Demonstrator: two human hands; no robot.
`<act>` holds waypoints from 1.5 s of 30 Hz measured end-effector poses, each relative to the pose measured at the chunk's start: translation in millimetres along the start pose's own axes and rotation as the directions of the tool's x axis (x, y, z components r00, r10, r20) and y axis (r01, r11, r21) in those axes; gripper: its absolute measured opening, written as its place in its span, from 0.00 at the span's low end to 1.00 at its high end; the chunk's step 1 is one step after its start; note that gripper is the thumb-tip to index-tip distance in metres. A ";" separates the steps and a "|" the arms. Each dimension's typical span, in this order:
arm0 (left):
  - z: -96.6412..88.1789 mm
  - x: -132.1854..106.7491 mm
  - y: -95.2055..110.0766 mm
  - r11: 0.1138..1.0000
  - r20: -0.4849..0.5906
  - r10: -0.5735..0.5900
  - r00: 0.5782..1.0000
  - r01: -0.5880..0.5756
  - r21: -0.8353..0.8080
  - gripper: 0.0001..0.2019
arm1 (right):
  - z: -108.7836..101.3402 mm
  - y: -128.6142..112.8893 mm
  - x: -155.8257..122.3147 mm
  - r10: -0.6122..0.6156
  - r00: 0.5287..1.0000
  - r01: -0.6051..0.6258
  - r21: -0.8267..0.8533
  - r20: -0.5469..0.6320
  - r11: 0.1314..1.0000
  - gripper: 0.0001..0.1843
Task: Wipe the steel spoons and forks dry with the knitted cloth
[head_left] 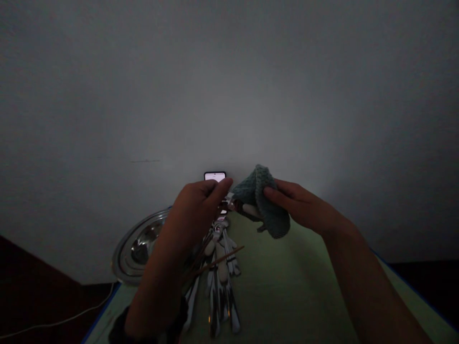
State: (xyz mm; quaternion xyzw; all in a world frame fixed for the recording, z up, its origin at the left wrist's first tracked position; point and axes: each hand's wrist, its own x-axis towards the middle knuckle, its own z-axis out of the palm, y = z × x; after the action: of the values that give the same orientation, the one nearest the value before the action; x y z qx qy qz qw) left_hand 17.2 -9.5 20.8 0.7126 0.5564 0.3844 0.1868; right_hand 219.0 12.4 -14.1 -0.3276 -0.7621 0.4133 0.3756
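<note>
- Cloth: grey-green, folded, raised over the bench between the two hands. It looks knitted, so it should be light, soft and limp, with nothing to break. It will sag wherever it is unsupported; best held by a doubled fold, with thumb on one face and fingers behind.
- Utensil: a small pale piece shows at the cloth's left side, partly covered by it. Its far end is hidden or too dim to make out. It is probably stiff and light, and smooth enough to slip in a loose grip; the pale part looks the surest place to pinch, with the cloth adding friction.
- Right hand: gripping the cloth, thumb on the near face, fingers behind it.
- Left hand: fingers curled, thumb stretched toward the cloth. Its fingertips are hidden, so I cannot tell whether they hold the utensil.
- Cutlery: a pile on the bench below the hands, hard and likely slick, with a thin brown stick lying across it.
- Bowl: shiny metal, left of the pile, partly behind the left forearm.
- Phone: lit, upright at the wall, partly behind the left hand.
</note>
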 end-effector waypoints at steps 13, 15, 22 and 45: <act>24.2 6.5 -0.5 0.990 -0.033 0.135 0.990 -0.136 -0.044 0.20 | 19.1 -16.7 -7.5 0.013 0.994 0.043 -0.496 0.109 0.867 0.13; 23.4 7.1 -4.0 0.990 0.111 0.140 0.984 -0.136 -0.041 0.20 | 17.9 -15.9 -7.5 0.041 0.983 0.058 -0.510 0.181 0.858 0.12; 9.6 3.7 -20.8 0.996 0.592 0.077 0.802 -0.092 -0.004 0.14 | 14.3 -8.2 -7.7 0.202 0.938 0.002 -0.585 0.282 0.811 0.22; 4.6 1.3 -32.5 0.985 0.681 0.083 0.727 -0.163 0.055 0.12 | -17.3 -6.3 -20.5 0.344 0.902 -0.111 -0.630 0.260 0.768 0.23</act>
State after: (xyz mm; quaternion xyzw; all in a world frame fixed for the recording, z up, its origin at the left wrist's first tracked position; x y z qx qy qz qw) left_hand -0.3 2.5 -4.3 0.8479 0.4224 0.0793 0.3104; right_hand 242.7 -0.4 -8.2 -0.4396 -0.8624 0.2457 0.0518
